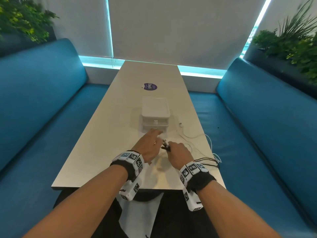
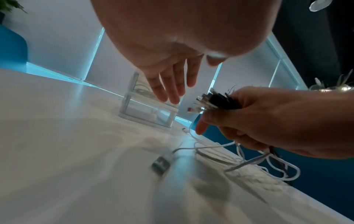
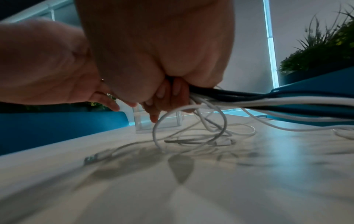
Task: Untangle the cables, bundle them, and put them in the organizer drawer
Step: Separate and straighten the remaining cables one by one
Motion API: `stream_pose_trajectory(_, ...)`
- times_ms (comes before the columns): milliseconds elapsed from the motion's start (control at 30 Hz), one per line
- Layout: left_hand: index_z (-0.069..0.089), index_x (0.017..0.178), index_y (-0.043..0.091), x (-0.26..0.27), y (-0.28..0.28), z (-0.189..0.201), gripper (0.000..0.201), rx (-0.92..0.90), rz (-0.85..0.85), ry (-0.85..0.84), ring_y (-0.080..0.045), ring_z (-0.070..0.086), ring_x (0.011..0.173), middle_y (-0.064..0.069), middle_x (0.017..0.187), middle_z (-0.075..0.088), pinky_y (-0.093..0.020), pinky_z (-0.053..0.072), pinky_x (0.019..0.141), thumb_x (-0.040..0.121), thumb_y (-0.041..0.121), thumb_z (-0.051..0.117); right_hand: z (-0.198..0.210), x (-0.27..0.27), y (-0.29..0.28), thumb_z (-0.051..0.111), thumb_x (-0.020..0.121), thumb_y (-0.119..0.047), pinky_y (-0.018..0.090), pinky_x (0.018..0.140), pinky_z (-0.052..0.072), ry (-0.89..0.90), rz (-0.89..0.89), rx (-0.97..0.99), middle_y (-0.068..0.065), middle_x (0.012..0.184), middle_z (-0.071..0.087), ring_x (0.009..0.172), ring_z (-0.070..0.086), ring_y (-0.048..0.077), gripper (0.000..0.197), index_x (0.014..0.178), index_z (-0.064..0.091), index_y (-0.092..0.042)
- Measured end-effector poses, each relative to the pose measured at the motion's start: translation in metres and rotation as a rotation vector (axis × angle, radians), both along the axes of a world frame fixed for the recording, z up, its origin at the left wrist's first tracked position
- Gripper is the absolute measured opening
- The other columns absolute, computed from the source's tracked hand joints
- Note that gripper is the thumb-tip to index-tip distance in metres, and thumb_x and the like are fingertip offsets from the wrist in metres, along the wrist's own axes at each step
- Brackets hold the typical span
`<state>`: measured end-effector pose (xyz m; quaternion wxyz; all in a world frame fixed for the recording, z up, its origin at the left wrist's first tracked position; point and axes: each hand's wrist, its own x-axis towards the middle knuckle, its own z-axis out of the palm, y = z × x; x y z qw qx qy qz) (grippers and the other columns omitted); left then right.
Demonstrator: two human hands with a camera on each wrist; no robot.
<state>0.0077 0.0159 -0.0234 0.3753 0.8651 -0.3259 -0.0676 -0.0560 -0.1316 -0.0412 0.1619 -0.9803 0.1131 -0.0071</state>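
Observation:
My right hand [image 1: 177, 152] grips a bunch of black and white cables [image 1: 165, 146] near their plug ends, which stick out of the fist [image 2: 216, 101]. The cables [image 3: 268, 100] trail off to the right and lie in loose white loops [image 2: 239, 159] on the table. My left hand [image 1: 155, 136] is open beside it, its straight fingers [image 2: 172, 92] reaching toward the clear organizer [image 1: 155, 114]. The organizer [image 2: 147, 112] has stacked drawers, and some cable shows inside the upper one. A loose plug [image 2: 161, 162] lies on the table below my left hand.
The white table [image 1: 96, 152] runs between two blue benches [image 1: 42, 109]. A purple sticker [image 1: 150, 86] sits beyond the organizer. Cables [image 1: 217, 159] hang over the table's right edge. Plants [image 1: 291, 43] stand behind both benches.

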Motion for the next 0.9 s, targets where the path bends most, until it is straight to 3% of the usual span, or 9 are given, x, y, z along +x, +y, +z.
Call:
stream_pose_trajectory(100,0.053,0.126,0.019,-0.003,-0.01,0.002,0.043,0.066,-0.061,-0.033,-0.019,0.058,0.104,-0.001,0.124,0.051,-0.035,0.045,0.092,0.104,0.048,0.031,0.009,0.002,0.004,0.043,0.099,-0.024,0.035,0.068,0.045,-0.025,0.018,0.037,0.016,0.097,0.068,0.088,0.063,0.035,0.026,0.105,0.064,-0.009)
stream_pose_trajectory(200,0.051,0.107,0.02,-0.001,-0.014,-0.003,0.041,0.18,-0.01,-0.107,-0.02,0.055,0.083,-0.002,0.109,0.047,-0.035,0.043,0.075,0.105,0.049,0.023,0.022,0.002,0.009,0.047,0.097,-0.018,0.034,0.066,0.043,-0.02,0.041,0.102,0.016,0.092,0.069,0.084,0.062,0.033,0.024,0.097,0.065,-0.004)
stream_pose_trajectory(333,0.047,0.087,0.022,0.001,-0.015,-0.007,0.039,0.178,0.022,-0.186,-0.023,0.053,0.085,0.001,0.092,0.054,-0.037,0.043,0.077,0.106,0.046,0.022,0.027,0.001,0.012,0.049,0.094,-0.015,0.031,0.065,0.041,0.021,0.062,0.174,0.016,0.09,0.067,0.074,0.055,0.027,0.019,0.091,0.064,-0.003)
stream_pose_trajectory(433,0.051,0.088,0.021,0.0,-0.014,-0.008,0.042,0.059,0.016,-0.058,-0.02,0.059,0.076,0.001,0.083,0.063,-0.036,0.048,0.071,0.103,0.052,0.028,0.027,0.003,0.012,0.051,0.095,-0.015,0.029,0.066,0.042,0.049,0.039,0.203,0.014,0.095,0.066,0.074,0.055,0.023,0.017,0.098,0.064,-0.004)
stream_pose_trajectory(500,0.053,0.092,0.022,0.001,-0.012,-0.009,0.041,0.06,0.035,-0.08,-0.019,0.061,0.075,0.0,0.083,0.066,-0.036,0.05,0.069,0.102,0.055,0.031,0.029,0.005,0.012,0.058,0.093,-0.021,0.024,0.06,0.043,0.056,0.038,0.253,0.007,0.086,0.065,0.069,0.057,0.017,0.016,0.099,0.066,-0.008)
stream_pose_trajectory(600,0.051,0.09,0.019,0.002,-0.013,-0.011,0.04,0.185,0.092,-0.202,-0.025,0.059,0.07,-0.003,0.079,0.064,-0.038,0.048,0.066,0.104,0.05,0.03,0.033,0.006,0.01,0.067,0.088,-0.028,0.021,0.051,0.038,0.079,0.052,0.321,0.0,0.07,0.061,0.059,0.054,0.01,0.016,0.084,0.066,-0.012)
stream_pose_trajectory(700,0.047,0.091,0.016,0.003,-0.016,-0.009,0.035,0.279,0.113,-0.242,-0.027,0.056,0.067,-0.004,0.076,0.06,-0.036,0.04,0.061,0.105,0.042,0.028,0.033,0.006,0.009,0.069,0.087,-0.026,0.023,0.052,0.037,0.109,0.088,0.369,0.0,0.061,0.056,0.053,0.048,0.011,0.023,0.074,0.064,-0.008)
stream_pose_trajectory(800,0.044,0.083,0.018,0.01,-0.014,-0.008,0.024,0.286,0.127,-0.158,-0.028,0.053,0.064,-0.004,0.072,0.057,-0.034,0.034,0.057,0.102,0.03,0.034,0.035,0.007,0.011,0.069,0.085,-0.024,0.024,0.059,0.041,0.163,0.186,0.412,0.003,0.069,0.061,0.06,0.052,0.014,0.018,0.085,0.066,-0.007)
stream_pose_trajectory(900,0.042,0.076,0.019,0.018,-0.011,-0.005,0.025,0.219,0.172,-0.06,-0.029,0.052,0.065,-0.006,0.073,0.057,-0.035,0.034,0.058,0.099,0.027,0.037,0.037,0.01,0.009,0.057,0.092,-0.024,0.028,0.064,0.046,0.18,0.19,0.444,0.006,0.078,0.066,0.064,0.059,0.013,0.024,0.1,0.065,-0.003)
